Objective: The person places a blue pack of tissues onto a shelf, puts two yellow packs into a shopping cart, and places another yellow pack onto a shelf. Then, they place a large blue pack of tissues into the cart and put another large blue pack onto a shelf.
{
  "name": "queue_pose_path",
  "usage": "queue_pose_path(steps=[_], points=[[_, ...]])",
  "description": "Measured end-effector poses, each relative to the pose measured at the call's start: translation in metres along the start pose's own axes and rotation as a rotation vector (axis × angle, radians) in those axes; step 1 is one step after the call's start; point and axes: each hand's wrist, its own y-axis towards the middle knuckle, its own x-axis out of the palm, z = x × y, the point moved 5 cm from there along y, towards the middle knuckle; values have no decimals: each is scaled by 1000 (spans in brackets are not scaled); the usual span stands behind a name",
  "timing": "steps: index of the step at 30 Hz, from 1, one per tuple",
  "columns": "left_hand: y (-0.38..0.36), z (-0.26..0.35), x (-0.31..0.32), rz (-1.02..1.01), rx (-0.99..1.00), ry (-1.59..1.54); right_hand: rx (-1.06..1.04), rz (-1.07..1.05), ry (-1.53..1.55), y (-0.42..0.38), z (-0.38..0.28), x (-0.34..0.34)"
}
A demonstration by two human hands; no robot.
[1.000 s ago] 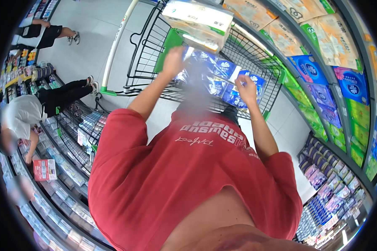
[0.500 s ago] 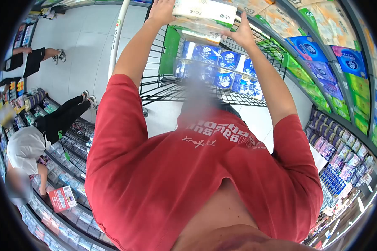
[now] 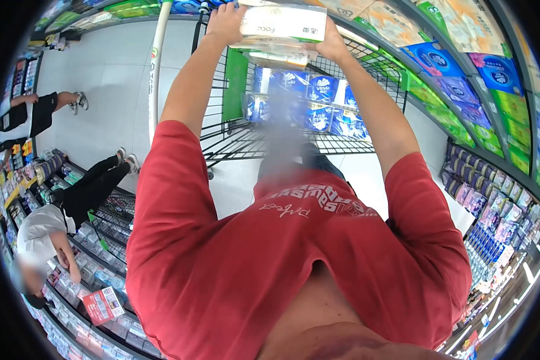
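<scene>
A white, plastic-wrapped pack of facial tissues [image 3: 285,21] with green and orange trim is held over the shopping cart, with "Face" printed on its side. My left hand [image 3: 225,23] grips its left side, fingers toward the top corner. On the right side my right hand [image 3: 331,43] clasps it, thumb along the lower edge. Below lies the black wire shopping cart [image 3: 222,144] with green panels. Inside are several blue-and-white Vinda packs [image 3: 321,90]. A blurred patch hides part of the cart's near side.
Shelves of tissue packs [image 3: 462,36] run close along the right. To the left stands a white pole [image 3: 154,90]. A person in a white top [image 3: 42,231] is by the left shelves, near another cart [image 3: 111,222]. Another person in black shorts [image 3: 44,114] stands farther up.
The tissue pack and both my hands have shifted slightly left and up in view. The person in the white top has drawn a hand away from the red sign.
</scene>
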Motion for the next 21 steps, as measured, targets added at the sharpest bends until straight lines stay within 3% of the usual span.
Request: queue_pose_path(steps=[1, 3, 6, 12, 14, 16, 18, 20, 21], points=[[3, -5, 11, 74, 8, -7, -6, 7, 7, 0, -1, 0], [6, -9, 22, 86, 20, 4, 136, -1, 20, -2, 1, 0], [8, -12, 11, 67, 46, -8, 158, 41, -29, -8, -10, -6], [-25, -4, -70, -50, 129, -131, -61, 101, -133, -23, -74, -68], [-35, 0, -100, -1, 162, -119, -131, 29, -69, -27, -103, -103], [-44, 13, -142, -41, 333, -334, -160, 31, -44, -32, -150, -149], [-62, 26, -193, 57, 412, -598, -233, 109, -198, -41, -201, -198], [-82, 41, -249, 174, 437, -756, -562, 195, -1, -56, -258, -246], [-90, 44, -267, 229, 397, -936, -560, 230, 42, -71, -295, -275]])
